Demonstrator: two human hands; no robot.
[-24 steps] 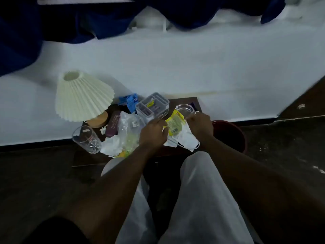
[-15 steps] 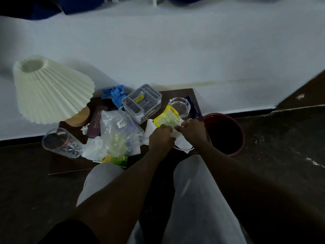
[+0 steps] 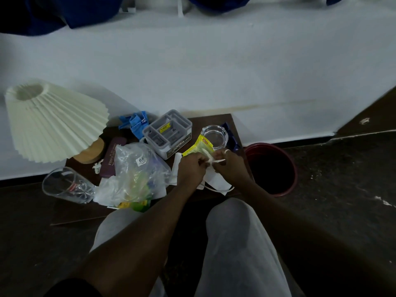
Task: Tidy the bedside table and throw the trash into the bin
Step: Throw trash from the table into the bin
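Head view: over the desk [image 3: 214, 120], the left hand [image 3: 190, 168] gripped a yellow wrapper [image 3: 198, 146] while the right hand [image 3: 231, 166] pinched white paper [image 3: 216, 182]. The bin [image 3: 295, 172] stood just right of both hands, nearer the right hand.

Left hand [image 3: 190, 168], right hand [image 3: 230, 166] curled, pinching, fingertips close.
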